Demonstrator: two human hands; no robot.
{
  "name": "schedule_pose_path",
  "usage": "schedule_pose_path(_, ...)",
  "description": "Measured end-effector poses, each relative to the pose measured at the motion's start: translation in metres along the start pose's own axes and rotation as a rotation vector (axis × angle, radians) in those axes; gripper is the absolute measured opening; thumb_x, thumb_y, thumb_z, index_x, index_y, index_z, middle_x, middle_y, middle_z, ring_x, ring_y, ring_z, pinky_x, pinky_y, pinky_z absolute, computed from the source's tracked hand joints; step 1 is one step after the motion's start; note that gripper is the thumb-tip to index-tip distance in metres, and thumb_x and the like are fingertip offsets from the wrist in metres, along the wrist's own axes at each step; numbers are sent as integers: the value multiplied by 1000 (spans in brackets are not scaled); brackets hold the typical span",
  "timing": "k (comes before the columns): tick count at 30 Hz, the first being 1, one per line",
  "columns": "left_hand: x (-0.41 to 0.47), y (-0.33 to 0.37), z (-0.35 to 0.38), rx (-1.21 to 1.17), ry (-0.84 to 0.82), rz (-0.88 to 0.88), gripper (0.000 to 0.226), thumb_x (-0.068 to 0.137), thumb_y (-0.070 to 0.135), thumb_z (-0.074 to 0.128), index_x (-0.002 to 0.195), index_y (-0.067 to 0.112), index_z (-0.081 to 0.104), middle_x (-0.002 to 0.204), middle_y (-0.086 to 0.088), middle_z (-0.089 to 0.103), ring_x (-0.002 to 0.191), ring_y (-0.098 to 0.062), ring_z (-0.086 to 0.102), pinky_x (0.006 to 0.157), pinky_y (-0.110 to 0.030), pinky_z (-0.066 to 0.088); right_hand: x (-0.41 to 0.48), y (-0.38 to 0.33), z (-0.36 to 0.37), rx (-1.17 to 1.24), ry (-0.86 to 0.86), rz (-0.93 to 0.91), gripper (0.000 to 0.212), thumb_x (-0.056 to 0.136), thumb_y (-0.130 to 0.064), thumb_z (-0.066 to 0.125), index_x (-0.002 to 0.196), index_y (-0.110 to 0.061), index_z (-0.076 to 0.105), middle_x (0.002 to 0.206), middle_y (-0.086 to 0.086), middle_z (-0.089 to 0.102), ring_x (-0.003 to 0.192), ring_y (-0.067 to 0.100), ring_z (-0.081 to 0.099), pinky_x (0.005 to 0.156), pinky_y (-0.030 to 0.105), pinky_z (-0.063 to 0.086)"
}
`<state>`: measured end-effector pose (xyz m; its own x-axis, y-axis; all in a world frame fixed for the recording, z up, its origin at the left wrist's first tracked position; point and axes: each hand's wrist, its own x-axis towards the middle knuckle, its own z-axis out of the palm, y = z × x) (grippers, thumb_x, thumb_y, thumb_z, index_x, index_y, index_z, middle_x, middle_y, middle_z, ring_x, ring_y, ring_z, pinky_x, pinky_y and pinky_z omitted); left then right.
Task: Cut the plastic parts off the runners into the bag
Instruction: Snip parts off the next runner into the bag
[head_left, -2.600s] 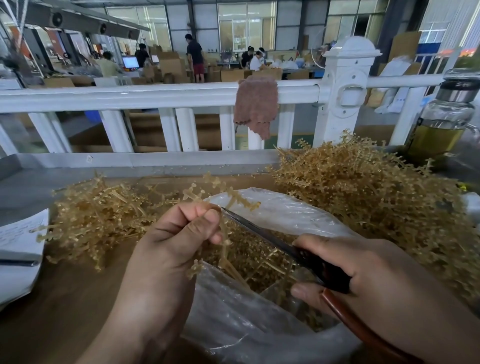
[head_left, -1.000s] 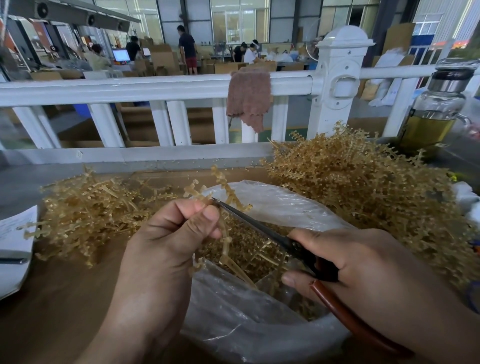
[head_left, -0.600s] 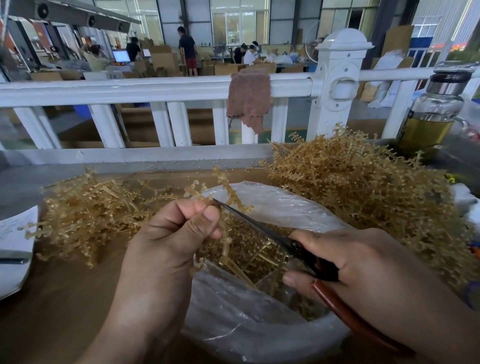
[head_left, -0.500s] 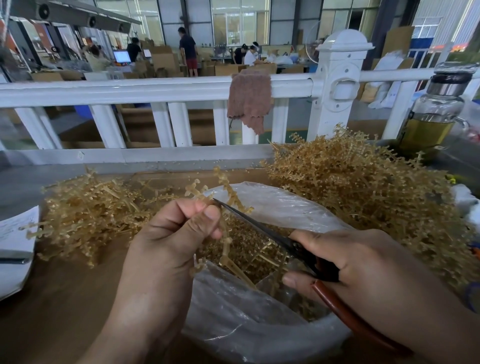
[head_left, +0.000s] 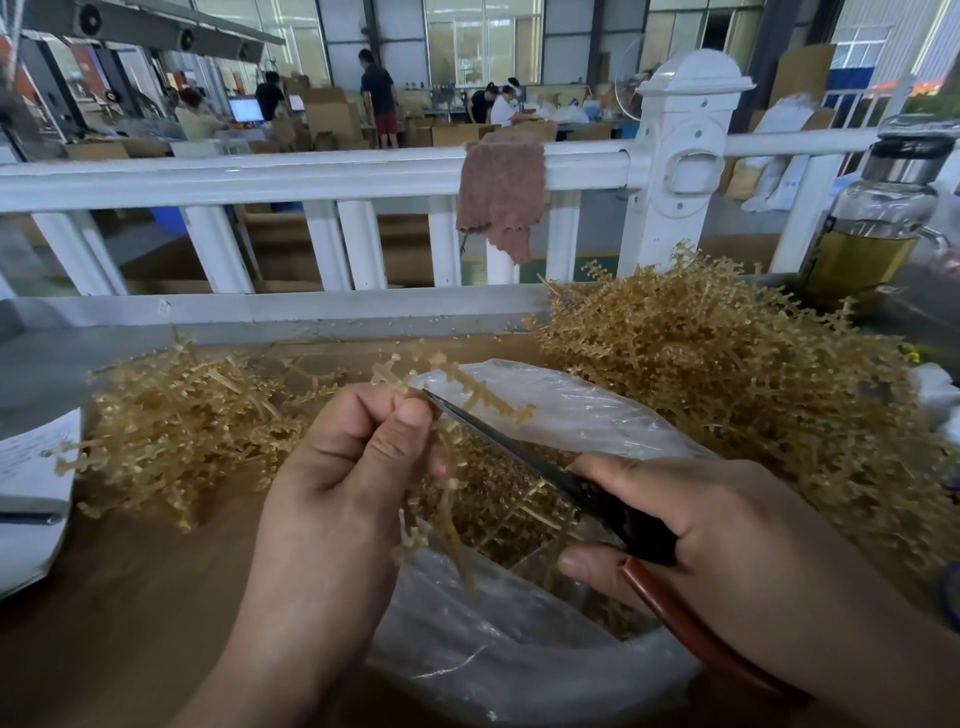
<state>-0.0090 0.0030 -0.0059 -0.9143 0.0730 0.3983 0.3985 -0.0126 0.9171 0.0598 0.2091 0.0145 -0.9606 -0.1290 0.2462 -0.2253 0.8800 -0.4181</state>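
Observation:
My left hand (head_left: 337, 483) pinches a tan plastic runner (head_left: 452, 384) between thumb and fingers, holding it over the open clear plastic bag (head_left: 545, 405). My right hand (head_left: 727, 540) grips a pair of scissors (head_left: 519, 441) with red-brown handles. The blade tips sit against the runner right beside my left thumb. Cut tan parts (head_left: 493, 509) lie inside the bag below the runner.
A big heap of tan runners (head_left: 727, 374) lies at the right and a flatter pile (head_left: 176, 415) at the left. Papers (head_left: 31, 493) sit at the left edge. A jar of yellow liquid (head_left: 878, 223) stands far right. A white railing (head_left: 311, 176) with a brown cloth (head_left: 501, 192) runs behind.
Both hands hold nearly the same pose throughout. The scissor tips have slid a little up the runner towards my left thumb since the earliest frame.

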Motion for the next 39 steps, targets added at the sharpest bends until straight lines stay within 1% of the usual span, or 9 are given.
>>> schedule_pose_path(2, 0, -1, 0, -12, -17, 2, 26, 89, 41, 57, 73, 21, 63, 69, 3, 66, 65, -4, 60, 62, -8, 45, 0, 0, 1, 2, 2, 5, 60, 70, -80, 43, 122, -50, 45, 78, -22, 61, 74, -4, 59, 60, 18, 48)
schedule_pose_path(5, 0, -2, 1, -17, -31, 14, 27, 90, 41, 57, 73, 20, 63, 70, 0, 66, 66, -7, 62, 62, -9, 46, 0, 0, 1, 6, 15, -7, 58, 71, -77, 46, 121, -47, 49, 76, -22, 60, 73, -3, 59, 65, 18, 47)
schedule_pose_path(9, 0, -4, 0, -55, -18, 14, 26, 89, 42, 57, 75, 20, 62, 71, -1, 65, 73, -20, 67, 66, -14, 50, 0, 0, 1, 1, 21, -2, 57, 72, -76, 46, 120, -46, 51, 74, -21, 60, 72, -2, 58, 64, 19, 46)
schedule_pose_path(15, 1, -6, -1, -82, -19, 20, 23, 91, 38, 58, 76, 22, 63, 73, -4, 65, 74, -19, 65, 67, -15, 51, 1, -1, 0, -18, -9, 17, 50, 72, -76, 45, 114, -50, 53, 73, -23, 57, 70, -6, 55, 60, 12, 42)
schedule_pose_path(19, 2, -7, -2, -135, 4, 15, 19, 90, 37, 60, 76, 24, 63, 71, -3, 63, 74, -25, 65, 67, -17, 53, 1, -2, -2, -20, -31, 28, 49, 73, -76, 45, 114, -51, 53, 81, -26, 56, 73, -5, 55, 62, 13, 42)
schedule_pose_path(24, 1, -5, -1, -66, -27, 43, 23, 91, 37, 58, 76, 22, 63, 71, -2, 64, 69, -11, 63, 64, -12, 49, 0, -3, -2, -23, -35, 29, 53, 71, -79, 40, 116, -52, 48, 86, -25, 57, 76, -3, 57, 67, 17, 45)
schedule_pose_path(31, 0, -8, -2, 26, -48, 67, 27, 97, 36, 57, 75, 22, 63, 72, 0, 66, 70, -10, 61, 67, -11, 46, 1, -3, -3, -33, -17, 9, 46, 75, -76, 42, 110, -48, 54, 78, -22, 57, 71, -3, 56, 62, 17, 45)
schedule_pose_path(34, 0, -8, -1, 43, -43, 73, 26, 95, 35, 57, 74, 21, 63, 72, 0, 66, 69, -8, 61, 66, -10, 46, 1, -2, -2, -40, 11, -5, 49, 75, -75, 43, 113, -46, 54, 70, -20, 58, 69, -3, 57, 61, 19, 47)
schedule_pose_path(39, 0, -5, 2, 37, -38, 82, 27, 95, 34, 57, 72, 20, 62, 71, -1, 66, 69, -7, 60, 67, -9, 45, 0, -1, 0, -44, 66, -31, 52, 76, -72, 48, 117, -40, 57, 69, -22, 60, 66, -3, 58, 62, 19, 47)
